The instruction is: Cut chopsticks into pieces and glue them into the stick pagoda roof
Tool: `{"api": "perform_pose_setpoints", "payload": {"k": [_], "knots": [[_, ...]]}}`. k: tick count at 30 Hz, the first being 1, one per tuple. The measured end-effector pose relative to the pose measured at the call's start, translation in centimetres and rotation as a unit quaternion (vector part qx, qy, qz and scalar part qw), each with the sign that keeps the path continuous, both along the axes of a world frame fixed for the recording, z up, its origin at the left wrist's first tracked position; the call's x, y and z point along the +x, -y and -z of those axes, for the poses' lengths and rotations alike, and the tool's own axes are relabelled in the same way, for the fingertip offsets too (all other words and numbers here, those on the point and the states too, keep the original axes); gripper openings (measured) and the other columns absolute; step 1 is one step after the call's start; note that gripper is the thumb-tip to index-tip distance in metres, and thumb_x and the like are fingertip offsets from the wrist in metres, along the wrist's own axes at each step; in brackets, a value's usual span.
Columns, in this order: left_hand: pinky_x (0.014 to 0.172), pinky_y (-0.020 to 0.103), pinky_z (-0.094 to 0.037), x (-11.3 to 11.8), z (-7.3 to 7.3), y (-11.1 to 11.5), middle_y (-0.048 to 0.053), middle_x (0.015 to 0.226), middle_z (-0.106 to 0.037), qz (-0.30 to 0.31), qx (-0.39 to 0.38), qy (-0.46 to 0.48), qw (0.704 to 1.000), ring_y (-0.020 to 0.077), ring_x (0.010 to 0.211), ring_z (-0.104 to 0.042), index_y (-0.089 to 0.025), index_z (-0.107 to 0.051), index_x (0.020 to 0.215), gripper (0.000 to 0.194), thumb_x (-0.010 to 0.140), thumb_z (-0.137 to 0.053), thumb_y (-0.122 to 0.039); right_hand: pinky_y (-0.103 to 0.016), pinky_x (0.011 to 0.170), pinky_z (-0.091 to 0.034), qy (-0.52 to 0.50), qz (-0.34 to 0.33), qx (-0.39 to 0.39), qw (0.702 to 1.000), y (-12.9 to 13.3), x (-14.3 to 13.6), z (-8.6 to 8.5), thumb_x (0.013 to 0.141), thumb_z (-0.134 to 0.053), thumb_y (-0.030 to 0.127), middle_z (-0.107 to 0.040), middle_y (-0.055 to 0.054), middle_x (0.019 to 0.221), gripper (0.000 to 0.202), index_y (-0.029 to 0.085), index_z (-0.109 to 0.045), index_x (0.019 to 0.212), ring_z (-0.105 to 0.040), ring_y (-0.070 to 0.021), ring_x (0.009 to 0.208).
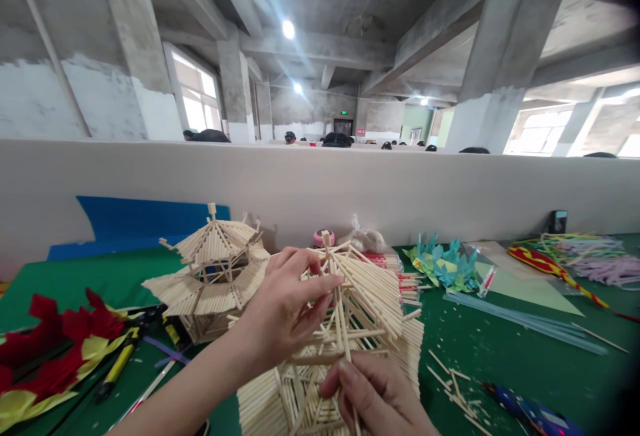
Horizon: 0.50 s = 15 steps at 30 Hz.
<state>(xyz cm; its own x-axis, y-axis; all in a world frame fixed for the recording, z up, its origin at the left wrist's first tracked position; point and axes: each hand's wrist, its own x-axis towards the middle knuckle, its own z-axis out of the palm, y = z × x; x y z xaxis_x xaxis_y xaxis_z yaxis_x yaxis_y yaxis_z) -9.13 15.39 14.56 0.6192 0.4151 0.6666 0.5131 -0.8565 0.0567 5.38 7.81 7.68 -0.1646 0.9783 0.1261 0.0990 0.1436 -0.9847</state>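
Holding the stick pavilion (350, 329) at the desk's (525, 356) 6 o'clock edge, the left hand (285, 309) pinches roof sticks near the peak; the right hand (375, 396), at 5 o'clock, pinches 1 upright stick. Best kept light, steadying before pressing.

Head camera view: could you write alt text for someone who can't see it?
Two hands, left hand and right hand, hold a wooden-stick pagoda model over a green table. A smaller stick pagoda stands to the left, beside red paper flowers.
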Motion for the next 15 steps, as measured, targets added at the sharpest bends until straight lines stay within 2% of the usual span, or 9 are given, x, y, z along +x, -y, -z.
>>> {"api": "perform_pose_setpoints", "payload": {"k": [5, 15], "knots": [[0.07, 0.036, -0.036, 0.01, 0.06, 0.09, 0.005, 0.088, -0.048, -0.002, -0.002, 0.003, 1.0, 0.0189, 0.082, -0.041, -0.026, -0.06, 0.1, 0.03, 0.077, -0.047, -0.011, -0.019, 0.041, -0.026, -0.022, -0.015, -0.002, 1.0, -0.15, -0.1, 0.01, 0.076, -0.038, 0.061, -0.037, 0.005, 0.044, 0.053, 0.014, -0.062, 0.068, -0.033, -0.006, 0.04], [0.068, 0.036, -0.036, 0.06, -0.06, 0.13, 0.005, 0.086, -0.048, -0.003, 0.003, 0.006, 1.0, 0.0187, 0.08, -0.042, -0.026, -0.061, 0.099, 0.029, 0.078, -0.046, -0.011, -0.021, 0.041, -0.029, 0.005, -0.014, 0.008, 1.0, -0.14, 0.0, -0.36, 0.077, -0.037, 0.06, -0.04, 0.004, 0.044, 0.052, 0.017, -0.064, 0.069, -0.036, -0.0073, 0.041]]}}
